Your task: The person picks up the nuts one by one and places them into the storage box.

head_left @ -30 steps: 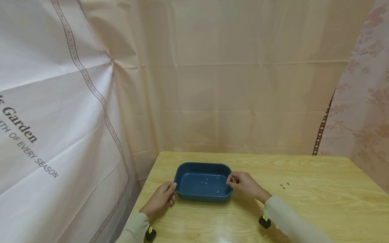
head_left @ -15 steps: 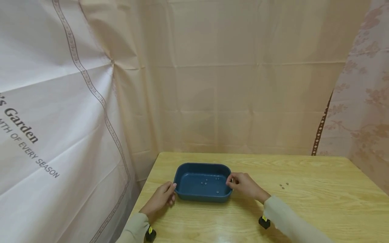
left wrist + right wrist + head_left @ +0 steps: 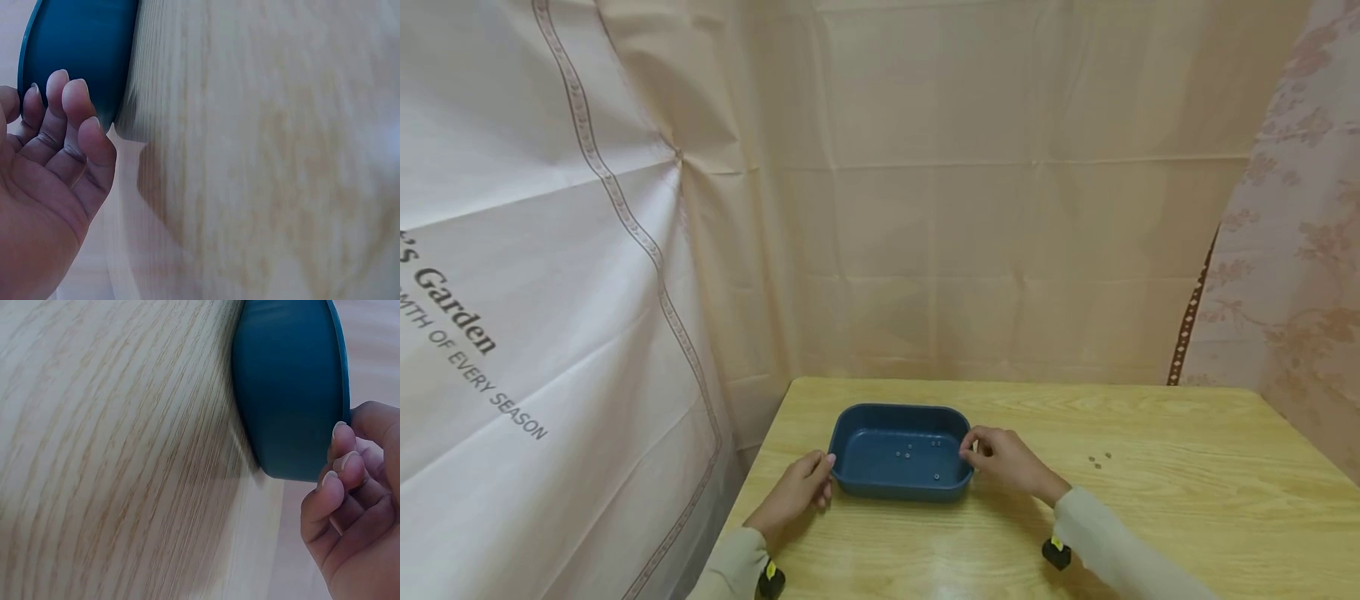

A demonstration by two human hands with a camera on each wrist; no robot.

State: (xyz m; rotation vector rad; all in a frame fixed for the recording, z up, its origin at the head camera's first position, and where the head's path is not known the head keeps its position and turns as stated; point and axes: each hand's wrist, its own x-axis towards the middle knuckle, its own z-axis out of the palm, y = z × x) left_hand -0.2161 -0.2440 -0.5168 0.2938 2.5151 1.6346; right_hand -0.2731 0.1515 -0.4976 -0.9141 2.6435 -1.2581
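A dark blue rectangular tray [image 3: 887, 492] with rounded corners stands on the wooden table, and several tiny metal pieces that look like nuts [image 3: 907, 456] lie scattered on its floor. At its left end my left hand [image 3: 796, 490] grips the rim, thumb on top. The left wrist view shows the fingers of that hand [image 3: 56, 169] curled by the outer wall [image 3: 87, 50]. My right hand [image 3: 1006, 458] pinches the rim at the right end. In the right wrist view its other fingers [image 3: 325, 500] curl outside the wall [image 3: 290, 394].
Several more small metal pieces [image 3: 1098, 460] lie on the table [image 3: 1187, 508] to the right of my right hand. A beige cloth [image 3: 925, 250] hangs behind the table, and a white printed cloth [image 3: 587, 350] hangs at the left.
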